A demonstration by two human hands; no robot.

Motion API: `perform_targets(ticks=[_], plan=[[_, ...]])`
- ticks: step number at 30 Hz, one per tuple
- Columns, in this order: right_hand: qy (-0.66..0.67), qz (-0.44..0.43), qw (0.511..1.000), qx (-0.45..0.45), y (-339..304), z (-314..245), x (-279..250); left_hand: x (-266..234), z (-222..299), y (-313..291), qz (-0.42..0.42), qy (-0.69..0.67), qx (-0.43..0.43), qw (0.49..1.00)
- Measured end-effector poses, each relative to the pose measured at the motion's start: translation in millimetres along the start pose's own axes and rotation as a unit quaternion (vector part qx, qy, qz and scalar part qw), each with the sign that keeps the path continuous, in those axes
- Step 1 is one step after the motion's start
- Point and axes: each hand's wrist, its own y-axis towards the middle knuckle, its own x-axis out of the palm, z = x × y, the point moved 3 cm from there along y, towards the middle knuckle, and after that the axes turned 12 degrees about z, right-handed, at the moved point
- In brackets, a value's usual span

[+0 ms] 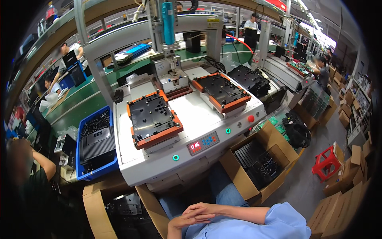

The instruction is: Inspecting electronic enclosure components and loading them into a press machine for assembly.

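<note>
Hands (pixel 200 209) rest clasped together over the blue jeans (pixel 227 187).

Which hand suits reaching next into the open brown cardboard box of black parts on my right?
Probably your right hand: the brown cardboard box is on that side. Your left hand, clasped with the right, would likely reach across.

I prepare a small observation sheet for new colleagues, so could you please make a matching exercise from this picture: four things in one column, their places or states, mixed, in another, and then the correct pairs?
Column 1
1. Blue bin
2. Red stool
3. Orange-edged fixtures
4. Person's hands

Column 2
A. On top of the white machine
B. Folded together
C. Left of the machine
D. On the floor, at the picture's right

Pairs: 1-C, 2-D, 3-A, 4-B
</note>
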Motion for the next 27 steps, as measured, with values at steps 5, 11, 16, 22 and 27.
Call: perform_targets(ticks=[5,11,16,22,27], plan=[[-0.023,0.008,1.000,-0.010,-2.5,-6.3,2.3,10.0,16.7,-8.2,-0.011,0.008,0.009,1.000],[0.086,-0.044,0.992,0.080,-4.0,-6.6,8.4,10.2,16.5,-11.4,0.025,0.031,-0.056,0.998],[-0.027,0.024,0.998,0.044,-10.6,-16.8,10.3,10.4,11.2,-11.8,0.017,0.055,0.016,0.998],[0.000,0.080,0.995,0.051,-11.2,-23.8,9.9,27.6,29.4,-8.9,0.030,0.069,-0.035,0.997],[-0.052,0.116,0.992,0.013,-4.8,6.4,-2.1,31.0,32.6,-4.7,0.009,0.010,0.003,1.000]])
